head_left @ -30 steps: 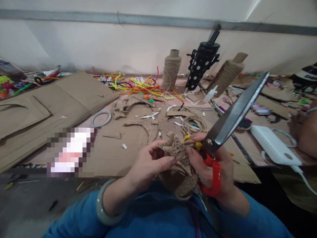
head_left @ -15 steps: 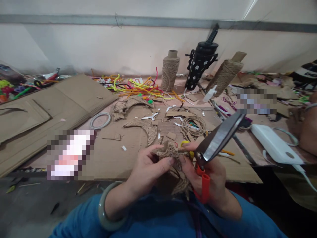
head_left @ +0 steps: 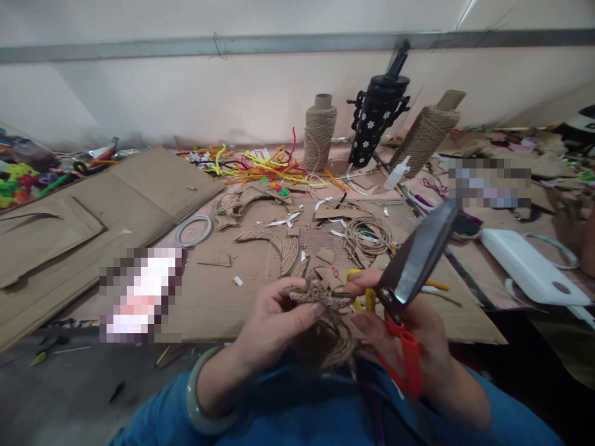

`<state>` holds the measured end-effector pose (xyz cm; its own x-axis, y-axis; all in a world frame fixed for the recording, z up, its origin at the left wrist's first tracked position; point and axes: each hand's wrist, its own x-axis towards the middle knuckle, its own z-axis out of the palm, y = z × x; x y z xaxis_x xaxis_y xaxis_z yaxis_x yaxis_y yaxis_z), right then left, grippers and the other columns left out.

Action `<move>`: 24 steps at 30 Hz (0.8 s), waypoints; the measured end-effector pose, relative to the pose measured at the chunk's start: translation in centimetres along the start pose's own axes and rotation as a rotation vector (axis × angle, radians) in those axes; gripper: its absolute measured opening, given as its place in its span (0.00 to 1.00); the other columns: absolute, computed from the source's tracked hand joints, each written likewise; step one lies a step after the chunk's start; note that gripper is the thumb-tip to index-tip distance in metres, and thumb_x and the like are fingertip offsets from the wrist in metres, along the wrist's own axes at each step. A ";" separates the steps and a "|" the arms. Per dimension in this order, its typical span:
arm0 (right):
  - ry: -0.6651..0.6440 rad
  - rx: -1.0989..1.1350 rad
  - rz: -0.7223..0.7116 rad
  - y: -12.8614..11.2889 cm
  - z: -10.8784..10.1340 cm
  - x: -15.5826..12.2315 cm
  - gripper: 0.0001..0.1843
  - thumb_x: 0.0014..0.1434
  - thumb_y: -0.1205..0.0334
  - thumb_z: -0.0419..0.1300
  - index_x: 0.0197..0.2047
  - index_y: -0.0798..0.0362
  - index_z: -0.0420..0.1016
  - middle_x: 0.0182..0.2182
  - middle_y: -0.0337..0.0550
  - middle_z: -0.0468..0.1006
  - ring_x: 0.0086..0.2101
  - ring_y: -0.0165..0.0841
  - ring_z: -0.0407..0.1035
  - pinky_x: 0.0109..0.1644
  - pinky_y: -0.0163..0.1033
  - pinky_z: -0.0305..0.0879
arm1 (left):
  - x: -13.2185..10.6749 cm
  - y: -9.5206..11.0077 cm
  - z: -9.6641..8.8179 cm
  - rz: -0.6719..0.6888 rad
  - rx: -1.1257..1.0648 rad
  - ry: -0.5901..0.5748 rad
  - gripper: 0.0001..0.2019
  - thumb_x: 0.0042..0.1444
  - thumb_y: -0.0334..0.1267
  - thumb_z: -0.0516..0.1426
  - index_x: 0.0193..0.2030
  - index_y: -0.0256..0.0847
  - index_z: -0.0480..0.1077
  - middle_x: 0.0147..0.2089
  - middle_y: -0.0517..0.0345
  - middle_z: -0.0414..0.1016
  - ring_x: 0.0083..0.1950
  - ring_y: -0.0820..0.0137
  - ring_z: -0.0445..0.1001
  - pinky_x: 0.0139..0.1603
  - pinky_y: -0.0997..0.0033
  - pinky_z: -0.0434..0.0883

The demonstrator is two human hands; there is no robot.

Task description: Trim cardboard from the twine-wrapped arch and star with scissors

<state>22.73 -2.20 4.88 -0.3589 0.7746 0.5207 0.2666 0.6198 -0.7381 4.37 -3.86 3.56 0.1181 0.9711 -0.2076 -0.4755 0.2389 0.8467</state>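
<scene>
My left hand [head_left: 267, 328] pinches a twine-covered, star-like piece [head_left: 320, 295] between thumb and fingers, just above my lap. Beneath it hangs a curved twine-covered part [head_left: 339, 353], its link to the star hidden. My right hand [head_left: 427, 347] is wrapped around red-handled scissors [head_left: 413, 266], whose dark blades point up and away to the right. The right fingertips are near the star's right side, beside a small yellow item [head_left: 365, 297]; whether they touch the star I cannot tell. On the cardboard [head_left: 251, 310] ahead lies a twine-covered crescent [head_left: 281, 244].
Behind stand two twine spools [head_left: 320, 133], a black flower-patterned holder [head_left: 372, 121] and a small white bottle [head_left: 396, 173]. Coiled twine [head_left: 369, 234], a white ring [head_left: 193, 231] and colourful pipe cleaners [head_left: 260, 164] lie around. A white device [head_left: 530, 266] with a cable sits right.
My right hand has drawn slightly away from the star to the right, carrying the scissors, and its thumb has come off the piece. My left hand keeps its pinch. The view shifted a little.
</scene>
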 end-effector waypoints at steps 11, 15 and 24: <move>-0.210 -0.357 -0.105 0.1 -5.4 0.4 0.15 0.59 0.53 0.61 0.49 0.46 0.72 0.36 0.43 0.81 0.32 0.35 0.76 0.33 0.35 0.73 | -0.6 0.7 -2.4 0.117 0.104 -0.011 0.08 0.45 0.40 0.69 0.32 0.42 0.79 0.28 0.59 0.78 0.30 0.71 0.73 0.34 0.72 0.69; -0.218 -0.304 -0.045 1.5 -4.4 -0.4 0.15 0.57 0.53 0.64 0.46 0.48 0.74 0.36 0.43 0.81 0.31 0.37 0.76 0.31 0.36 0.73 | -0.6 0.9 -1.6 0.068 0.054 0.020 0.13 0.39 0.44 0.71 0.29 0.41 0.79 0.27 0.57 0.78 0.29 0.69 0.73 0.32 0.69 0.69; -0.309 -0.221 -0.009 2.1 -4.4 -0.4 0.13 0.56 0.51 0.64 0.42 0.47 0.76 0.34 0.43 0.82 0.29 0.38 0.77 0.26 0.37 0.73 | -1.0 1.0 -2.7 0.180 0.208 -0.004 0.08 0.46 0.40 0.68 0.34 0.44 0.80 0.31 0.56 0.80 0.33 0.68 0.75 0.36 0.70 0.71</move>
<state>27.35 -0.71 5.02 -0.6061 0.7154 0.3475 0.4367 0.6645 -0.6064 1.41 -4.63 3.28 0.0518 0.9978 -0.0426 -0.3000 0.0562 0.9523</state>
